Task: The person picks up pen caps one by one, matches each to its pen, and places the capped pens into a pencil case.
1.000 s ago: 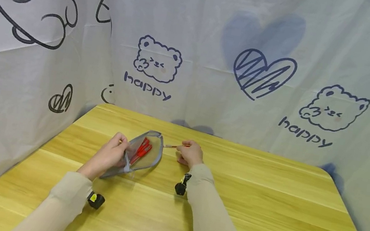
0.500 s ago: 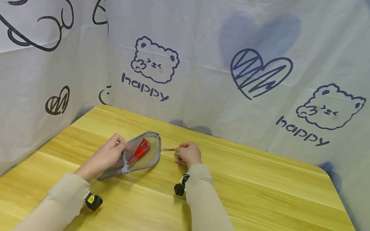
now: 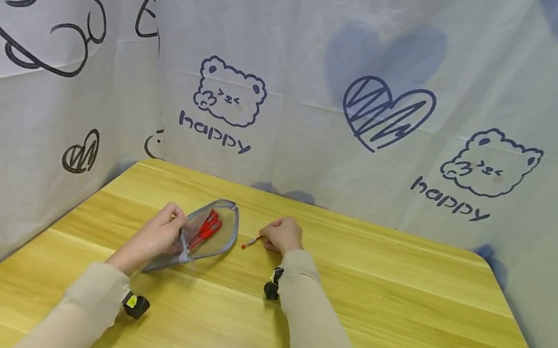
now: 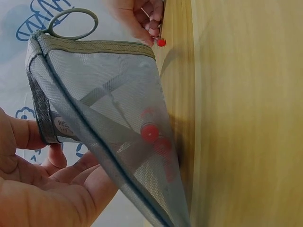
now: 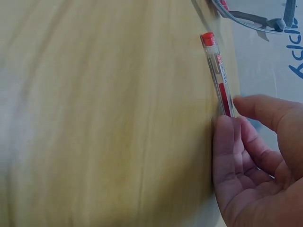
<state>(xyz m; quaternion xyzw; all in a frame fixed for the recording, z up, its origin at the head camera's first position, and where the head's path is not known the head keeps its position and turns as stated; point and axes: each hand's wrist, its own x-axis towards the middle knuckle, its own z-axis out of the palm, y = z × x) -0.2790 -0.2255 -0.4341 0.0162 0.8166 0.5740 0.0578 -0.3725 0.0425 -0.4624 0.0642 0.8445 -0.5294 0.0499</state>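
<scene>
My left hand (image 3: pixel 149 238) holds a grey mesh pencil pouch (image 3: pixel 219 245) by its near-left side, tilted over the table with its wide end to the right. Several red pens (image 3: pixel 206 229) lie inside, seen through the mesh. In the left wrist view, the left fingers (image 4: pixel 61 177) hold the pouch (image 4: pixel 109 71) from the side. To the right of the pouch, my right hand (image 3: pixel 284 234) pinches a clear pen (image 5: pixel 218 75) with a red end, low over the table. The pen's other end is hidden in the right fingers (image 5: pixel 225 146). Its red end stands apart from the pouch.
The yellow wood-grain table (image 3: pixel 399 317) stretches right and toward the front. A white printed cloth (image 3: pixel 296 103) hangs behind it and along the sides. Each wrist wears a small black camera. A loop (image 4: pixel 75 23) sticks out from the pouch's end.
The pen in my right hand has swung from pointing at the pouch rim to slanting down toward the table, apart from the pouch. My left hand keeps its hold on the pouch.
</scene>
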